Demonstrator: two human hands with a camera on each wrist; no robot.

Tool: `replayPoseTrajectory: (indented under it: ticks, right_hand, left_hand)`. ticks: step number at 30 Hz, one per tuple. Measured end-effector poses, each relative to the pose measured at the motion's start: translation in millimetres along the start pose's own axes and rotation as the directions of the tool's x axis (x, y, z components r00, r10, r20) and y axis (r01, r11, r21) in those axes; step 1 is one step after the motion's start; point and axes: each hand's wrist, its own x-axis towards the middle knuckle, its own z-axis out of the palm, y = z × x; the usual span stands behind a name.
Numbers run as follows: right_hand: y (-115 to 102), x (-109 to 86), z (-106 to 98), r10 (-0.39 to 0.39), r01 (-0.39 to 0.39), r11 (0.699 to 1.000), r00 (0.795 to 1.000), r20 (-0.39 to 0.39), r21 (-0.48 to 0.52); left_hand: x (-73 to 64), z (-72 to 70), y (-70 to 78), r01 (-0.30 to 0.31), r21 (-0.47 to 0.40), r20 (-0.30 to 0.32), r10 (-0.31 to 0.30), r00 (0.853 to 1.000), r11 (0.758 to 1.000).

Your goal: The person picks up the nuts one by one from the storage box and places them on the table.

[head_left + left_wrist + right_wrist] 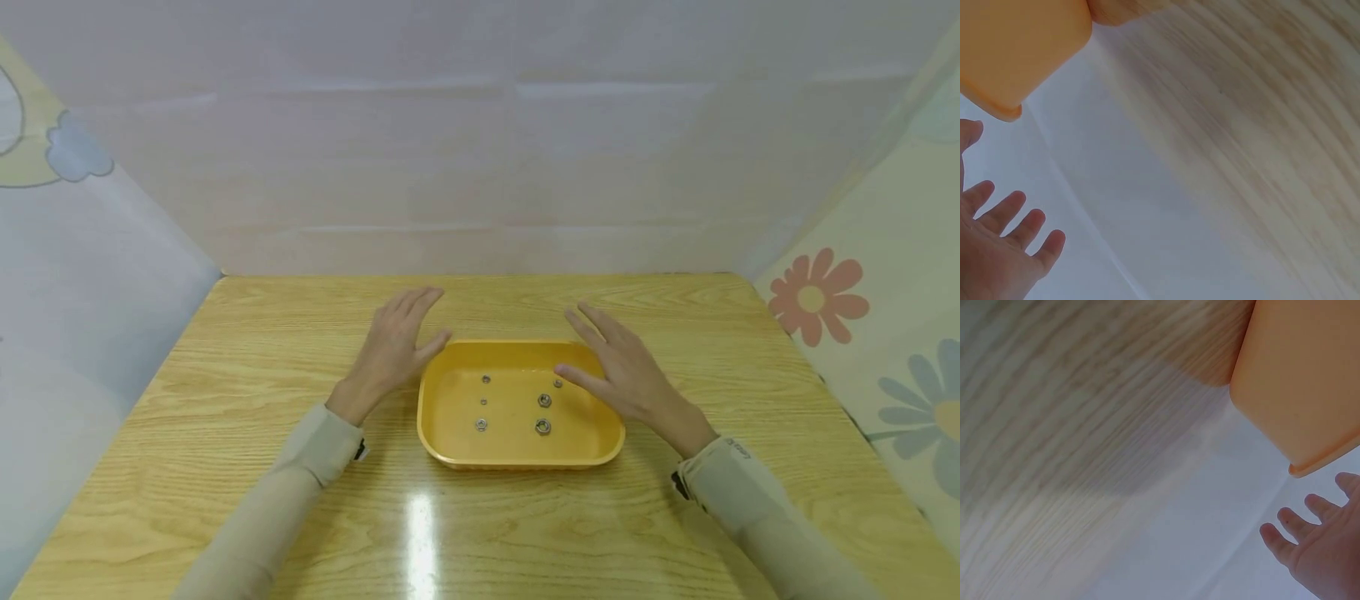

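Note:
A yellow plastic tray stands on the wooden table, with several metal nuts of different sizes spread over its floor. On the tray's right side, two larger hex nuts lie one behind the other, with a smaller nut farther back. Its left side holds a medium nut, a tiny one and another small one. My left hand hovers by the tray's left rim, fingers spread and holding nothing. Over the right rim, my right hand is likewise spread and holds nothing.
The wood-grain table reaches back to a pale, creased backdrop. Side panels rise left and right; the right one has a printed red flower. Light glares off the table in front of the tray.

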Motion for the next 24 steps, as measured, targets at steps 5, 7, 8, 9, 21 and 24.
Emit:
replayPoseTrajectory:
  ticks: [5,7,8,9,21,24]
  right_hand:
    - [-2,-4.3,2,-0.012,0.012,1.000,1.000,0.014,0.006]
    - [-3,-6.0,3,-0.018,0.018,1.000,1.000,0.017,0.010]
    - [-4,-6.6,3,-0.022,0.021,1.000,1.000,0.017,0.012]
    - [-5,-7.3,3,-0.026,0.026,0.999,1.000,0.017,0.019]
    - [-13,-11.5,8,-0.092,0.089,0.993,0.995,0.038,0.072]
    - [-13,-12.7,10,-0.104,0.101,0.992,0.994,0.042,0.072]
  left_hand:
    - [-0.5,1.3,5.2,-0.052,-0.030,0.011,0.052,0.999,0.998]
    - [-1.0,1.1,8.2,-0.066,-0.042,0.023,0.067,0.997,0.997]
    - [-1.2,1.0,9.8,-0.070,-0.047,0.028,0.071,0.997,0.996]
    - [-1.3,0.9,11.3,-0.072,-0.051,0.032,0.074,0.997,0.996]
    - [-2.6,2.3,24.8,-0.114,-0.081,0.081,0.120,0.989,0.990]
    - [-3.6,3.0,27.6,-0.109,-0.086,0.090,0.116,0.989,0.990]
